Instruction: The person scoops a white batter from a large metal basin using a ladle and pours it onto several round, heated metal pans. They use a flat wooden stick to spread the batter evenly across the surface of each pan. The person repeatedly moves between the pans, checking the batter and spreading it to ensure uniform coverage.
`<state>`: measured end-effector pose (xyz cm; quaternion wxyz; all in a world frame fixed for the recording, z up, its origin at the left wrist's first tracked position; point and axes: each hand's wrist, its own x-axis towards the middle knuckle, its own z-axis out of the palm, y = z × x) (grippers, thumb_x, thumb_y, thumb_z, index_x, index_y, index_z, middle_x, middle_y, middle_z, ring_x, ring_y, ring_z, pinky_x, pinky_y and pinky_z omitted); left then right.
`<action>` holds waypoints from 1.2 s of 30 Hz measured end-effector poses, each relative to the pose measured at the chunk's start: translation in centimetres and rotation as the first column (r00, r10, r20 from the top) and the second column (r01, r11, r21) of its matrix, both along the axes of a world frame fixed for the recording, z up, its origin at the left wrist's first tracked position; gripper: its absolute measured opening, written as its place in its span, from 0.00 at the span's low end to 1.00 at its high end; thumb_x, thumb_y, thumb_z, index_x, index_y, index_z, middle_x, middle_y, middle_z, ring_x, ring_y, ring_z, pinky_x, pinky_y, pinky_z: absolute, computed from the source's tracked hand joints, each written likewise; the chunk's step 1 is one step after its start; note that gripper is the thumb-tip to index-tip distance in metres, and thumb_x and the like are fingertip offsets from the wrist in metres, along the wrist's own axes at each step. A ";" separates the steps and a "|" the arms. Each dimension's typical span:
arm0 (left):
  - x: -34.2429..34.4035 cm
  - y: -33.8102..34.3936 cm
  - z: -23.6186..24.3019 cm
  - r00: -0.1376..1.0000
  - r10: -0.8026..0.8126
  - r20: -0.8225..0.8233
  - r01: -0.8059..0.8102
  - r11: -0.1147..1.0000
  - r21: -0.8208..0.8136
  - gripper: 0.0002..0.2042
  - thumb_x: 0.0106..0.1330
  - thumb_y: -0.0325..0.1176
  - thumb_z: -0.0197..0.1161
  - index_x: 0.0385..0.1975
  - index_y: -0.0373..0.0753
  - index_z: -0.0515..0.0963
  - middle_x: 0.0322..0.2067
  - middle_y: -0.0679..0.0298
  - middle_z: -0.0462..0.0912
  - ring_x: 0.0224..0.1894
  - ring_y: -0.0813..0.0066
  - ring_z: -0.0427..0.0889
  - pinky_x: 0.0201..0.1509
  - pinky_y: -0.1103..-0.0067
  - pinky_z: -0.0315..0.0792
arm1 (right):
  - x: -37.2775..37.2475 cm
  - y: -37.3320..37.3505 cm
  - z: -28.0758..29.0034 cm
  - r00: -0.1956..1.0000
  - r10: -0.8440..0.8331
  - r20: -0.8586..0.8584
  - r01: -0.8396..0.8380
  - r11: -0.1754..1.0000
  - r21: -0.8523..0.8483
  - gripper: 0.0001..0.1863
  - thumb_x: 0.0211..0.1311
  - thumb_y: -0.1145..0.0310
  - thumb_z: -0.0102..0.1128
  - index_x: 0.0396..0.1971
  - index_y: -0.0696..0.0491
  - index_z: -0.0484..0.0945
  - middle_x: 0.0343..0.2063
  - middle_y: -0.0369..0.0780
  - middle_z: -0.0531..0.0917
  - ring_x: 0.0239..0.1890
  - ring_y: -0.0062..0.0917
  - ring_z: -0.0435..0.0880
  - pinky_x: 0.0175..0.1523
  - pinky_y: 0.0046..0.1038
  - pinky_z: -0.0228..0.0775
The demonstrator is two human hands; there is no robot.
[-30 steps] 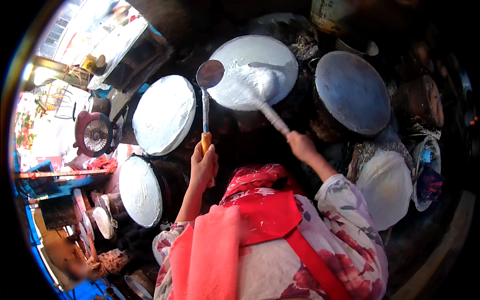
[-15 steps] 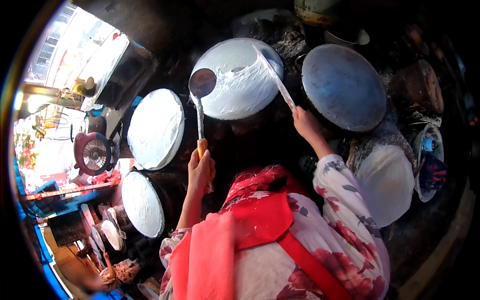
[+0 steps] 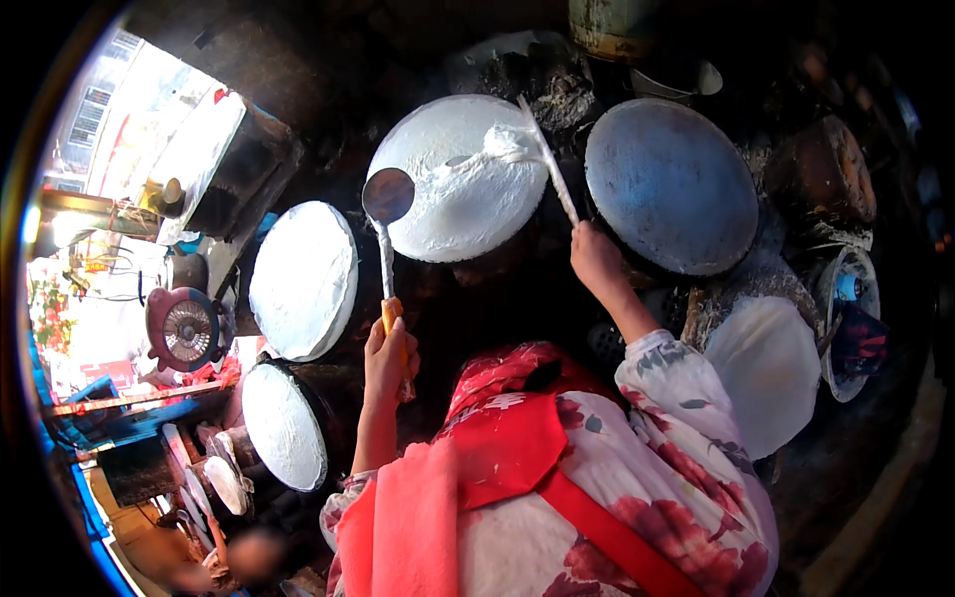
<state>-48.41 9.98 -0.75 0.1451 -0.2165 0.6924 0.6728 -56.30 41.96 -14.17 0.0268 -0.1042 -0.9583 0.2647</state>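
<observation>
My left hand point(image 3: 386, 358) is wrapped round the orange wooden handle of a ladle point(image 3: 388, 195). Its dark round head hangs over the left edge of a round griddle point(image 3: 428, 219) coated in white batter. From the right, my right hand point(image 3: 600, 264) grips a long, flat, white-smeared stick point(image 3: 553, 177). The stick slants across the griddle's right rim, beside a raised clump of white batter point(image 3: 512, 145). A small greyish spot shows in the middle of the coating.
To the right stands a bare dark griddle point(image 3: 671, 189), with a pale round sheet point(image 3: 764, 378) below it. Two more white-coated griddles, one upper point(image 3: 303, 282) and one lower point(image 3: 285, 428), stand on the left, near a small fan point(image 3: 187, 328). A metal basin point(image 3: 854, 328) lies far right.
The batter has bunched into a clump beside the stick, which now stands steeper and nearer the griddle's right rim. The ladle remains at the left edge. The whole view has shifted slightly.
</observation>
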 end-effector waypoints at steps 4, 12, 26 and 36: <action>-0.3 0.4 -0.5 1.000 0.001 0.024 -0.002 0.998 0.068 0.13 0.69 0.39 0.50 0.48 0.41 0.66 0.18 0.68 0.67 0.12 0.81 0.65 0.13 0.85 0.59 | 0.5 -4.7 2.2 0.975 0.221 0.007 -0.220 0.973 -0.071 0.10 0.63 0.65 0.45 0.32 0.57 0.70 0.20 0.48 0.81 0.27 0.44 0.82 0.34 0.43 0.74; -1.1 0.8 0.3 0.998 0.025 0.062 -0.028 0.998 0.052 0.11 0.68 0.39 0.51 0.43 0.41 0.66 0.18 0.67 0.68 0.11 0.80 0.67 0.13 0.84 0.61 | -4.5 -0.3 2.0 0.989 0.147 -0.029 -0.147 0.989 0.002 0.09 0.60 0.67 0.46 0.30 0.57 0.72 0.24 0.50 0.82 0.29 0.44 0.82 0.35 0.42 0.74; -3.0 0.2 0.7 0.995 -0.032 0.095 0.026 0.998 0.056 0.12 0.67 0.36 0.51 0.47 0.42 0.65 0.20 0.68 0.68 0.12 0.80 0.67 0.13 0.83 0.62 | -0.5 -8.1 2.6 0.917 0.373 0.144 -0.383 0.922 0.052 0.08 0.57 0.70 0.47 0.29 0.58 0.71 0.20 0.51 0.81 0.27 0.43 0.83 0.33 0.41 0.75; -3.1 -0.2 1.2 0.985 -0.014 0.171 -0.031 0.967 0.255 0.11 0.67 0.37 0.52 0.46 0.45 0.65 0.22 0.67 0.69 0.14 0.79 0.68 0.14 0.81 0.63 | 2.8 -10.0 1.1 0.962 0.263 0.077 -0.253 0.960 -0.121 0.10 0.63 0.64 0.47 0.29 0.56 0.69 0.22 0.50 0.80 0.27 0.45 0.82 0.31 0.45 0.73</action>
